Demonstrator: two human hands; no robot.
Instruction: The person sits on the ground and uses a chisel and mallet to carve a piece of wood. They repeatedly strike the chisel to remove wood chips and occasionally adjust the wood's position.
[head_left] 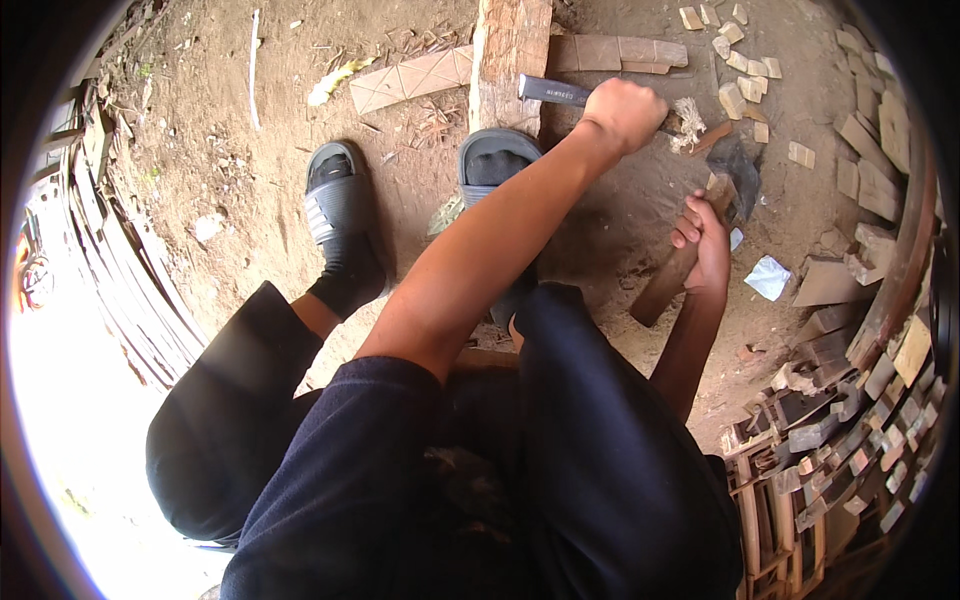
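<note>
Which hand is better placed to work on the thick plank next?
Probably the left hand: it is closer to the thick plank, and the dark flat tool in its grip overlaps that plank in this view. The right hand is farther off, around a wooden piece.

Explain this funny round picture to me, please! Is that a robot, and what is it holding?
No robot here, just a person using two bare hands. There is one picture, taken by a camera worn on the person's head, looking down. Its wide lens bends straight edges and makes the rim look round.

The left hand grips what looks like a chisel, its dark flat blade reaching over a wooden beam. The right hand holds a rough piece of wood.

On the dirt ground lie small wooden blocks, a yellowish leaf and a pale scrap. Lower down you see the person's own legs and sandals.
</note>
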